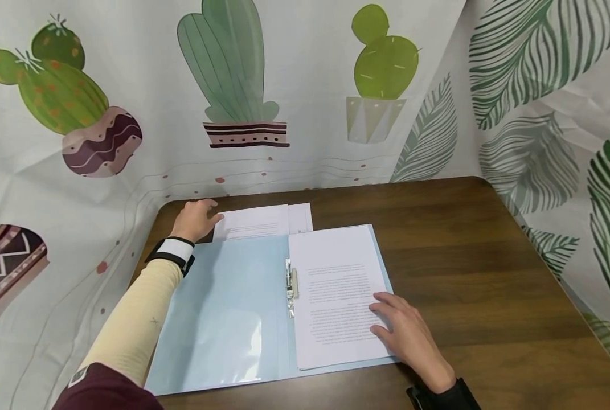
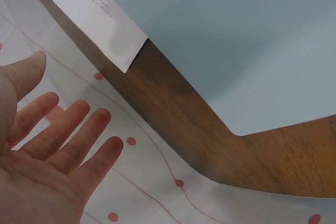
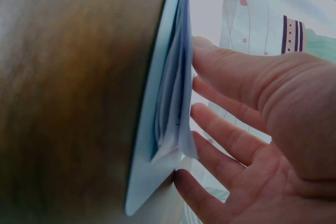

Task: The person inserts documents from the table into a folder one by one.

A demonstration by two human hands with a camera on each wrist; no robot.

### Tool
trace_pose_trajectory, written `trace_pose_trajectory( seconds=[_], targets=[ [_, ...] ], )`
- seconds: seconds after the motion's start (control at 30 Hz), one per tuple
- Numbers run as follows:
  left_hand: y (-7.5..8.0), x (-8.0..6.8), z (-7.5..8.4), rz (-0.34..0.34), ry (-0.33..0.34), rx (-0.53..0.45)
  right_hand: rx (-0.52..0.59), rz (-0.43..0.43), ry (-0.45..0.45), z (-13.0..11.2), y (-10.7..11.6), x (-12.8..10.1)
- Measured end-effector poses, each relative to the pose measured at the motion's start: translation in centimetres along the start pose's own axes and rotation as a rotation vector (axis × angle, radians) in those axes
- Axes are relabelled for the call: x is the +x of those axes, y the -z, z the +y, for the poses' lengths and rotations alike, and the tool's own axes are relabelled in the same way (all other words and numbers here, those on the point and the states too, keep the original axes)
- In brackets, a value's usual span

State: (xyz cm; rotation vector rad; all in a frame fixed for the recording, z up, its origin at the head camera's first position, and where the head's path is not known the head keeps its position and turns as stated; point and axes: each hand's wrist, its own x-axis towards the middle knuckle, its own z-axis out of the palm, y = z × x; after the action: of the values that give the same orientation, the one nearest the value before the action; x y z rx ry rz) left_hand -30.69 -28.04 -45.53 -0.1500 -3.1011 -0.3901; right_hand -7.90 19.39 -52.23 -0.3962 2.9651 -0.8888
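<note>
A light blue folder lies spread flat, with a metal clip near its spine. On its right half sits a stack of printed sheets. My right hand rests its fingertips at the right edge of that stack, fingers extended; the right wrist view shows the layered page edges beside the fingers. Behind the folder, loose printed papers stick out from under its far edge. Beside their left end hovers my left hand, its fingers loosely spread and holding nothing in the left wrist view.
The dark wooden table extends to the right of the folder. A white cloth with cactus prints hangs behind the table's far edge, and leaf-patterned cloth hangs on the right.
</note>
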Motion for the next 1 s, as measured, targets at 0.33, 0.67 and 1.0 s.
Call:
trace_pose_trajectory(
  seconds=[0.33, 0.67, 1.0],
  targets=[
    [-1.8, 1.0, 0.0, -0.174, 0.038, -0.002, 0.012, 0.001, -0.001, 0.0, -0.1, 0.0],
    [-3.7, 1.3, -0.3, -0.273, 0.055, -0.012, 0.012, -0.024, -0.031, 0.2, -0.3, -0.1],
    [-4.3, 1.4, 0.1, -0.261, 0.046, -0.021, 0.002, 0.004, -0.012, 0.2, -0.3, 0.0]
  ],
)
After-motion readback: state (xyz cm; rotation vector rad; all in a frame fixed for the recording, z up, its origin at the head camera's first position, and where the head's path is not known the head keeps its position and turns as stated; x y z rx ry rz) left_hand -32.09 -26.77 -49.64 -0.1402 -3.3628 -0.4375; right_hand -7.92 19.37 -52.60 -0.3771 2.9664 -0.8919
